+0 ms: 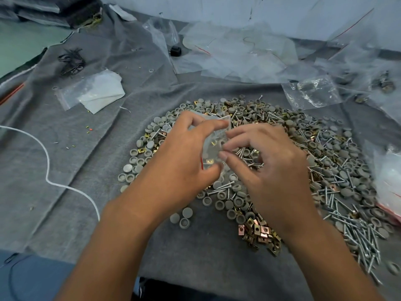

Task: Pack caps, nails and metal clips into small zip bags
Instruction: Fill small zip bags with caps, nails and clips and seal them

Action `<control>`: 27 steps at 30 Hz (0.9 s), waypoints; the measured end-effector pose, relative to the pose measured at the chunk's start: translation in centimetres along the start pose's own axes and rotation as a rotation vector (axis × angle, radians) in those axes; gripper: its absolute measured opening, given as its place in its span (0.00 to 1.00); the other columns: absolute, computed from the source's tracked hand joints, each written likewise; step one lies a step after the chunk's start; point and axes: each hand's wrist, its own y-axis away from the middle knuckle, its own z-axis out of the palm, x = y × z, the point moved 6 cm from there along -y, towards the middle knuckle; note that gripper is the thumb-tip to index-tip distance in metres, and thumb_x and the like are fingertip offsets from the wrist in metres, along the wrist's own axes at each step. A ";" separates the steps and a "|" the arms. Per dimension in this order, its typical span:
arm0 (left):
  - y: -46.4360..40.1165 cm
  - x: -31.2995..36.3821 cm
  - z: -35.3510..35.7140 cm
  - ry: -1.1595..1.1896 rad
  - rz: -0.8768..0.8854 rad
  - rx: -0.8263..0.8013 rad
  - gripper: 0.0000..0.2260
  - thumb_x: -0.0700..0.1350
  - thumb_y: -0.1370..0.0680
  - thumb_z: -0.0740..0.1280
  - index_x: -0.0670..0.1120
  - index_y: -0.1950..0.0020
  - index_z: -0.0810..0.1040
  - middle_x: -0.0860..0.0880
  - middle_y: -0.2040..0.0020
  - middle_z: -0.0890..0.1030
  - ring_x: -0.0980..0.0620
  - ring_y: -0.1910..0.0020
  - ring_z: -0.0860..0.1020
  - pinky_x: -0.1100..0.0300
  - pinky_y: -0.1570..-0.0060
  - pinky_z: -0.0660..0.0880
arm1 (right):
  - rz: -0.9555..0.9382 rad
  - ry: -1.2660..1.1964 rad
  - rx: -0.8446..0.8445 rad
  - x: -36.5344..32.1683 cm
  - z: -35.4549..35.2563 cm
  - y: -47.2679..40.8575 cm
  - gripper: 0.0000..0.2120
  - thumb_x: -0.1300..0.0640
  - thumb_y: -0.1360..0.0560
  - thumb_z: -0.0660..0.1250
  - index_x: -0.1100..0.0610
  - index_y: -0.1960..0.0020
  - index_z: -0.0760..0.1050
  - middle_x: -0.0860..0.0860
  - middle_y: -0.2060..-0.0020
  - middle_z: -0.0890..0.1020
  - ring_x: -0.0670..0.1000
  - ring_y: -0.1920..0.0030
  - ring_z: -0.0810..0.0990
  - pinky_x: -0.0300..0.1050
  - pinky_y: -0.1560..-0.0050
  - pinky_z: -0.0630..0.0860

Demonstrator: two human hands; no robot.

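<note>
Grey cloth (86, 148) is spread under a heap of grey caps (149, 146), silver nails (347, 222) and brass-gold clips (258, 231); a clear zip bag (213, 146) with a red seal line is seen; a white cord (48, 170) is noted at left, clear bags (238, 55) behind

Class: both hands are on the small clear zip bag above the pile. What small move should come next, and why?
Probably drop in the next piece. The left hand holds the small clear zip bag, which shows only a few brass clips; the right hand pinches at its edge.
</note>
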 end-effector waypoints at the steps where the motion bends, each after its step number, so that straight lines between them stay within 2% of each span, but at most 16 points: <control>1: 0.0 0.0 0.0 -0.002 0.001 0.001 0.29 0.48 0.27 0.75 0.58 0.27 0.71 0.60 0.45 0.67 0.72 0.51 0.71 0.79 0.49 0.65 | 0.008 -0.007 0.011 0.0 -0.2 0.0 0.04 0.55 0.24 0.74 0.54 0.51 0.82 0.45 0.49 0.83 0.47 0.45 0.79 0.37 0.45 0.72; 5: 0.1 0.0 0.0 -0.033 0.004 0.002 0.30 0.51 0.27 0.75 0.59 0.27 0.69 0.62 0.45 0.66 0.73 0.49 0.70 0.80 0.48 0.64 | -0.041 -0.028 0.089 -0.5 -1.1 -0.1 0.04 0.57 0.23 0.74 0.56 0.50 0.81 0.47 0.51 0.83 0.48 0.48 0.80 0.33 0.49 0.69; 8: 0.1 0.4 0.2 -0.017 0.019 -0.007 0.27 0.50 0.26 0.73 0.58 0.27 0.70 0.60 0.45 0.67 0.72 0.52 0.71 0.79 0.50 0.66 | -0.020 0.060 -0.038 0.0 0.1 0.1 0.07 0.53 0.24 0.73 0.54 0.48 0.81 0.46 0.49 0.82 0.49 0.47 0.78 0.31 0.45 0.67; 10: 0.1 0.7 0.0 -0.033 0.033 0.009 0.26 0.46 0.24 0.72 0.58 0.28 0.71 0.61 0.44 0.68 0.70 0.53 0.72 0.76 0.51 0.68 | 0.036 0.033 -0.058 0.8 -0.1 0.1 0.09 0.52 0.21 0.69 0.51 0.42 0.80 0.44 0.46 0.79 0.46 0.45 0.76 0.33 0.45 0.67; 13: 0.0 1.7 -1.1 -0.116 0.125 0.130 0.23 0.38 0.22 0.69 0.58 0.31 0.75 0.62 0.43 0.73 0.66 0.56 0.73 0.71 0.51 0.71 | 0.056 -0.005 -0.040 1.7 -1.3 -0.6 0.16 0.55 0.17 0.65 0.49 0.30 0.73 0.42 0.38 0.76 0.43 0.40 0.75 0.39 0.43 0.73; 15: 0.3 2.8 -2.3 -0.140 0.227 0.278 0.17 0.39 0.21 0.69 0.56 0.36 0.78 0.64 0.47 0.76 0.66 0.55 0.74 0.72 0.50 0.68 | 0.076 -0.079 -0.056 2.0 -1.9 -1.1 0.19 0.55 0.17 0.64 0.49 0.26 0.70 0.44 0.33 0.76 0.44 0.35 0.75 0.43 0.41 0.76; 17: 0.8 3.6 -3.1 -0.027 0.278 0.367 0.15 0.42 0.21 0.70 0.58 0.39 0.75 0.62 0.52 0.79 0.63 0.53 0.78 0.67 0.51 0.72 | 0.055 -0.156 -0.029 1.7 -2.9 -1.5 0.16 0.54 0.17 0.64 0.50 0.29 0.73 0.44 0.36 0.78 0.46 0.35 0.76 0.46 0.42 0.77; 19: 0.9 3.9 -3.2 0.152 0.289 0.396 0.18 0.42 0.23 0.73 0.59 0.40 0.72 0.61 0.49 0.82 0.57 0.52 0.82 0.55 0.53 0.78 | 0.012 -0.210 0.050 1.1 -4.3 -1.5 0.09 0.54 0.18 0.66 0.49 0.39 0.79 0.43 0.44 0.82 0.46 0.43 0.79 0.47 0.46 0.76; 21: 0.9 4.0 -3.2 0.324 0.277 0.409 0.18 0.41 0.24 0.75 0.57 0.42 0.72 0.56 0.48 0.84 0.49 0.57 0.82 0.47 0.57 0.78 | 0.004 -0.271 0.116 0.8 -5.6 -1.3 0.04 0.52 0.19 0.68 0.45 0.45 0.78 0.39 0.51 0.82 0.44 0.50 0.80 0.43 0.49 0.74; 22: 0.8 3.9 -3.3 0.417 0.268 0.418 0.18 0.40 0.25 0.76 0.55 0.44 0.74 0.54 0.49 0.84 0.48 0.58 0.81 0.47 0.57 0.79 | 0.004 -0.308 0.132 0.6 -6.0 -1.3 0.05 0.51 0.20 0.69 0.43 0.45 0.77 0.39 0.54 0.82 0.44 0.52 0.80 0.41 0.49 0.73; 24: 0.4 3.7 -3.2 0.617 0.227 0.399 0.15 0.41 0.27 0.78 0.52 0.47 0.78 0.51 0.51 0.85 0.51 0.59 0.82 0.54 0.58 0.80 | 0.022 -0.406 0.139 0.6 -6.6 -1.0 0.06 0.49 0.20 0.69 0.41 0.44 0.77 0.42 0.55 0.83 0.48 0.53 0.81 0.44 0.50 0.74; 27: 0.0 3.4 -2.7 0.870 0.146 0.288 0.08 0.45 0.30 0.78 0.52 0.54 0.83 0.53 0.58 0.85 0.59 0.60 0.81 0.66 0.60 0.77 | 0.028 -0.477 0.144 0.6 -6.9 -0.7 0.04 0.48 0.20 0.69 0.42 0.45 0.79 0.45 0.58 0.83 0.49 0.56 0.81 0.41 0.53 0.74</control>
